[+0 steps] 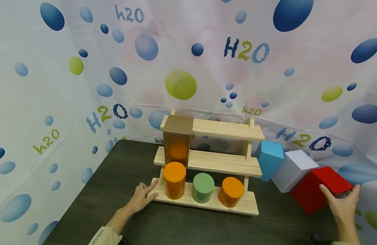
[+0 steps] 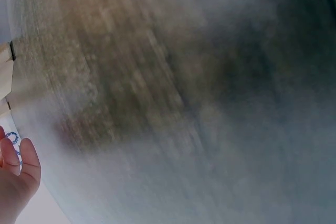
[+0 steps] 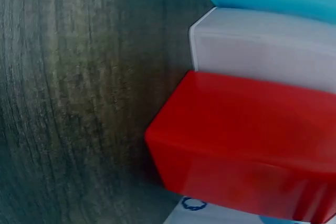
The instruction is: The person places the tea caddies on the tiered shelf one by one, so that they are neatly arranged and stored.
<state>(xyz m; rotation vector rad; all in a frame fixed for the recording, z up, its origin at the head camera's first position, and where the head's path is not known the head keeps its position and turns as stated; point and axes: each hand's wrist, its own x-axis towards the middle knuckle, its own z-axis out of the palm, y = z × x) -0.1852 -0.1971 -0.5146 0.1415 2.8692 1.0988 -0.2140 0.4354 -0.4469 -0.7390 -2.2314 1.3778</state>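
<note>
A stepped wooden rack (image 1: 225,162) stands on the table (image 1: 115,190) in front of me, near the back wall. On its lowest step three round tins (image 1: 202,188) stand in a row. A tall box (image 1: 177,139) stands on the middle step, at the left end, behind the left tin. To the right of the rack three boxes (image 1: 294,170) lie tilted in a row, each touching the next. My left hand (image 1: 142,196) rests at the left end of the lowest step. My right hand (image 1: 343,202) is on the nearest box (image 3: 252,145), the rightmost one.
</note>
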